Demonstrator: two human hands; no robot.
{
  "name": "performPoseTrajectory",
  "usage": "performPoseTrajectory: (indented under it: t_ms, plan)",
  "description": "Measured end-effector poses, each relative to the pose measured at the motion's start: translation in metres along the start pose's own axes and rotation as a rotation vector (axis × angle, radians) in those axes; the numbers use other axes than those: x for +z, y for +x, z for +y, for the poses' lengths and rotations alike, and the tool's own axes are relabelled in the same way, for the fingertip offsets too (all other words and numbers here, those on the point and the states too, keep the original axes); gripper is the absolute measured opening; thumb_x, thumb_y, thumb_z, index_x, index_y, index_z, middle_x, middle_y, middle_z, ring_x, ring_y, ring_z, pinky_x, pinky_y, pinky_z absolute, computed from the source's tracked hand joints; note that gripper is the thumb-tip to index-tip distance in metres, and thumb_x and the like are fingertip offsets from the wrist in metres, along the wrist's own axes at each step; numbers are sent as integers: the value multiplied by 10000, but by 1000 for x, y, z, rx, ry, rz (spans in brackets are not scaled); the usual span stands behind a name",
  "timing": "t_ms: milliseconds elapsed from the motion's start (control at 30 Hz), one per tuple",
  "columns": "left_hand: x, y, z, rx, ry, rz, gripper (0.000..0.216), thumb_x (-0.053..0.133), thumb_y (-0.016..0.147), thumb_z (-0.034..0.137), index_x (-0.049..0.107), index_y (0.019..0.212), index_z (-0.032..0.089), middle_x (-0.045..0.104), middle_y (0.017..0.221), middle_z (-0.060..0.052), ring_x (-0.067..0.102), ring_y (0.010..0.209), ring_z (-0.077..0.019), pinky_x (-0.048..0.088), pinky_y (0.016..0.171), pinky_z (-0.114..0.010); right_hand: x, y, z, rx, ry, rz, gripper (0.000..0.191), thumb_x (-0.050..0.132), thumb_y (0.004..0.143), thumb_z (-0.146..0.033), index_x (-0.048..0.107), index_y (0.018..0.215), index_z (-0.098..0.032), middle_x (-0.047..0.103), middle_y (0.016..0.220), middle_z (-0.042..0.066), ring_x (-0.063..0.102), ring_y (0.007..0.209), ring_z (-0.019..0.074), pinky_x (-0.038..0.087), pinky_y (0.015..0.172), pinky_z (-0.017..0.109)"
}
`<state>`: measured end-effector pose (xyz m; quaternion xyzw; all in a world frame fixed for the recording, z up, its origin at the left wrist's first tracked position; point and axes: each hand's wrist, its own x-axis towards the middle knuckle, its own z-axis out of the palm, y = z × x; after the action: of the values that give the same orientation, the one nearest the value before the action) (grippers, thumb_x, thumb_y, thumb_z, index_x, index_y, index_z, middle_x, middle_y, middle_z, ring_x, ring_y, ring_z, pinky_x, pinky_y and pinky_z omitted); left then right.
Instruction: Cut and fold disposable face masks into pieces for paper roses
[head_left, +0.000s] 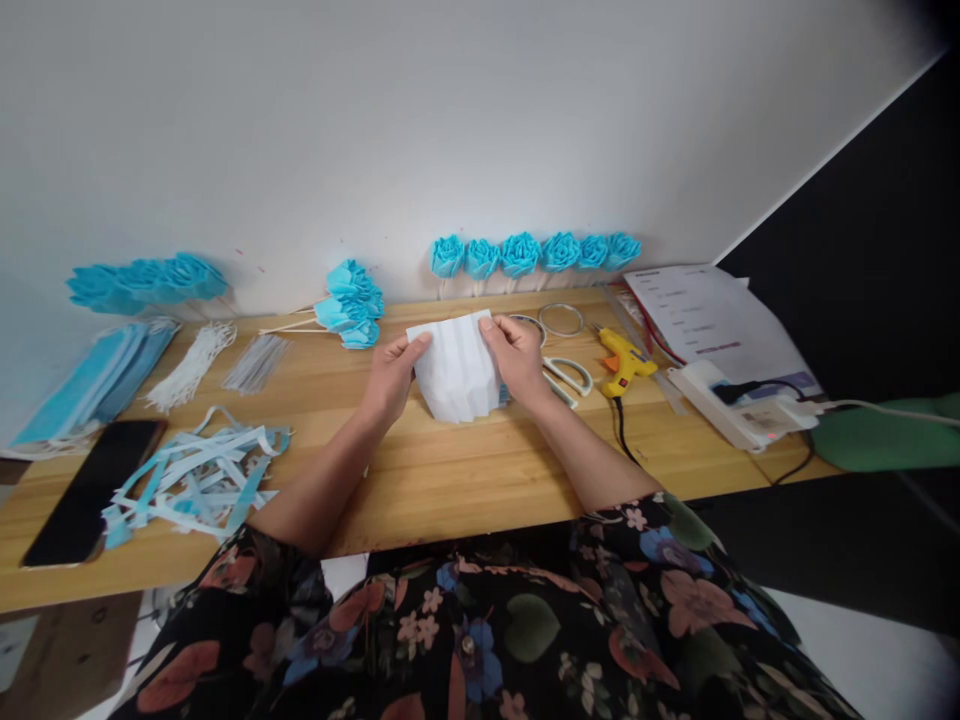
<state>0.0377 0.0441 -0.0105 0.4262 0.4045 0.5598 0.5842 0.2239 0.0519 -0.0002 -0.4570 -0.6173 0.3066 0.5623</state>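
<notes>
Between my hands, above the wooden table, a pleated face mask is spread with its white side toward me. No ear loops show on it. My left hand pinches its upper left corner between thumb and fingers. At the upper right corner, my right hand grips the other edge the same way. A bit of blue shows behind the mask near my right hand. Just right of that hand lie scissors with pale handles, partly hidden by it.
Blue paper-like flowers on sticks line the wall, with more at left. A yellow glue gun, power strip and papers lie right. At left are masks, white cords, cut strips and a phone.
</notes>
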Motion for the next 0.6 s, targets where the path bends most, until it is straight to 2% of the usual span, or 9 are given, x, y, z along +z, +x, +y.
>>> performPoseTrajectory:
  t_ms: [233,433,600]
  plan:
    - [0,2,1,39,-55,36,367,814,725,491,728,845,155,723,720,-44,667,659,-186,460,558,-266,-1,1,0,8,32,89,486,547,927,-527,332,618,-219,252,641,-37,259,619,113,263,585,274]
    - [-1,2,-1,37,-45,45,350,799,742,497,725,825,164,714,687,-41,675,667,-191,466,549,-261,0,1,4,20,85,43,475,546,923,-563,407,632,-214,275,649,-34,272,623,118,270,585,274]
    - [0,1,-1,35,-20,46,349,800,741,501,706,760,165,690,661,-28,644,615,-168,458,551,-266,0,0,6,21,125,-76,459,547,905,-608,524,683,-207,341,655,-28,326,640,123,266,590,274]
